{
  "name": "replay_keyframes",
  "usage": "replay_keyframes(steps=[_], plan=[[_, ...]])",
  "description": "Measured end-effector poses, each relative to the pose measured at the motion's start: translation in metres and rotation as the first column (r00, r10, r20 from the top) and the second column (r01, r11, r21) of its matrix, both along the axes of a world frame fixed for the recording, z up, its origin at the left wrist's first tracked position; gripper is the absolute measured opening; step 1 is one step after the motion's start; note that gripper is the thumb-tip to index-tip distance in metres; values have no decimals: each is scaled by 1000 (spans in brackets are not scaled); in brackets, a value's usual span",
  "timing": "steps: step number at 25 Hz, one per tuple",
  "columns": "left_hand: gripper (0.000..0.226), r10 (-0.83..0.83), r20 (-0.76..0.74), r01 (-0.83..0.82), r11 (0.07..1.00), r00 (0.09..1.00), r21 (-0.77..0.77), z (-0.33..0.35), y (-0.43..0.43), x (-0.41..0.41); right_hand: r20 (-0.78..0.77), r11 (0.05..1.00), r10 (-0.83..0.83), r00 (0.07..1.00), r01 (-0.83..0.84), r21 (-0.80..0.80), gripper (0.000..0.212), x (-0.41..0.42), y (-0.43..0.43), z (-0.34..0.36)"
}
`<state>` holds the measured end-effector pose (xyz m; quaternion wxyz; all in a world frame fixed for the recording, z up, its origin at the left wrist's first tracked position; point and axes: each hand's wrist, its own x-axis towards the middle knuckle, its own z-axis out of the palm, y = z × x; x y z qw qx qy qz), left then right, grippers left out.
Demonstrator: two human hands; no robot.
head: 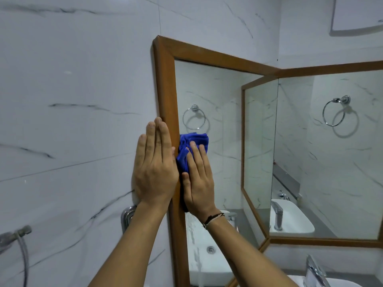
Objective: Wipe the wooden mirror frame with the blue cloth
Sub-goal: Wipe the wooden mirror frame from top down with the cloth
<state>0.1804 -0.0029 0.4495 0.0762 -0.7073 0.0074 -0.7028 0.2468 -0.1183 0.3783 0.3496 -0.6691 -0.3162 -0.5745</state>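
The left hand (154,164) lies flat and released, fingers together, against the white marble-veined wall tile (72,121), its inner edge touching the outer side of the brown wooden mirror frame (165,85) on the frame's left upright. The right hand (196,179), a dark cord bracelet (213,218) at its wrist, presses the crumpled blue cloth (190,146) under extended fingers against the inner edge of that upright, where the wood meets the mirror glass (217,100). The cloth sits about midway up the upright.
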Motion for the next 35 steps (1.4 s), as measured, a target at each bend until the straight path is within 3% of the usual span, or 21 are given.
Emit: replay_keyframes(steps=[11, 13, 16, 20, 26, 31, 35], plan=[[60, -46, 0, 46, 999, 999, -18, -15, 1, 3, -268, 998, -41, 962, 24, -65, 63, -19, -7, -180], [60, -50, 7, 50, 999, 999, -16, -19, 0, 4, -406, 999, 9, 914, 10, 46, 66, -29, 1, -214], [61, -49, 2, 49, 999, 999, -12, -23, 1, 5, -562, 942, 172, 809, 32, 335, 72, -39, 17, -234], [61, -48, 11, 49, 999, 999, -18, -25, 0, 7, -558, 895, 186, 809, 95, 437, 68, -31, 20, -216], [59, -21, 15, 21, 1000, 1000, -15, -27, -3, 8, -443, 903, 220, 869, -10, 429, 65, -32, 22, -185], [57, -37, 23, 38, 999, 999, -33, -27, -5, 5, -259, 982, 129, 957, -88, 165, 64, -24, 20, -166], [57, -50, -4, 50, 998, 999, -48, -36, -5, 4, -257, 997, 79, 963, -72, 35, 66, -25, 9, -196]])
